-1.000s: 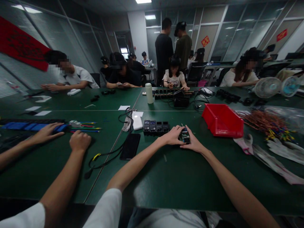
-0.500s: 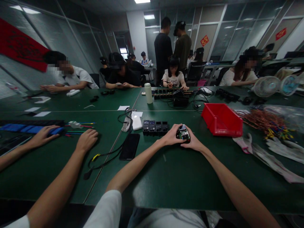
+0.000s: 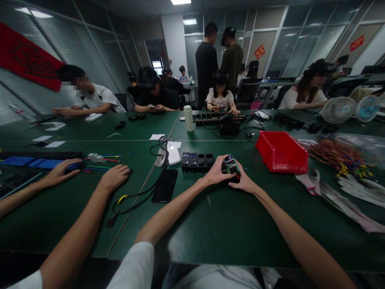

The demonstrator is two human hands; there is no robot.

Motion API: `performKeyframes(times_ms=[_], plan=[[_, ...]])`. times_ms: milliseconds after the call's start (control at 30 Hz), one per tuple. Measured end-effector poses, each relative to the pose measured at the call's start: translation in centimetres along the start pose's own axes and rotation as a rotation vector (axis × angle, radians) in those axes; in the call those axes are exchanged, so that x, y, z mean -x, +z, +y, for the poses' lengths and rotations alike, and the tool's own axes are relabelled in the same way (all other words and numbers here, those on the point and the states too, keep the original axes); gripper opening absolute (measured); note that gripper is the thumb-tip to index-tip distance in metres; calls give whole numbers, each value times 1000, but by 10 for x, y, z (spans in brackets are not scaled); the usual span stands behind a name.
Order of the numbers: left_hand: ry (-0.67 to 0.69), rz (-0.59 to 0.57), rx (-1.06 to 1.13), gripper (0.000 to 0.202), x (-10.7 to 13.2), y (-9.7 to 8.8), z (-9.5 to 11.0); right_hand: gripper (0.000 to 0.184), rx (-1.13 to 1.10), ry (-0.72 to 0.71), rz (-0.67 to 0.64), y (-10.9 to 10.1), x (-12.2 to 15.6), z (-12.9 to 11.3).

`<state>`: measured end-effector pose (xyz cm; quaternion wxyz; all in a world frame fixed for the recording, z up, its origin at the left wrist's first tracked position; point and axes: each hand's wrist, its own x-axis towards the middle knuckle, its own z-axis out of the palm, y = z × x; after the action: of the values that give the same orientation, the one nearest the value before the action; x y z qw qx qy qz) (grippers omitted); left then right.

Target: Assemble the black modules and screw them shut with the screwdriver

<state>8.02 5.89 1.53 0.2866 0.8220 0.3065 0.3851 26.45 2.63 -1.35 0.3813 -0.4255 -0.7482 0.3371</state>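
Circuit-board module, more slanted than before, between both hands.

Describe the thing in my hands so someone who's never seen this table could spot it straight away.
On the green table, find the red bin. To its left, your left hand and right hand hold a small circuit-board module between them. Unlike the row of black units farther left, it shows exposed green board and components.

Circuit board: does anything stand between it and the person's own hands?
Nothing visible does: the left hand and right hand both hold the circuit board directly. The black modules stand to the left, outside the grip.
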Motion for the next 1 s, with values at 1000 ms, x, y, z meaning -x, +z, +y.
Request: performKeyframes(times_ms=[1000], plan=[[16, -339, -513, 90, 60, -62, 13, 43, 549, -67, 62, -2, -1, 8]])
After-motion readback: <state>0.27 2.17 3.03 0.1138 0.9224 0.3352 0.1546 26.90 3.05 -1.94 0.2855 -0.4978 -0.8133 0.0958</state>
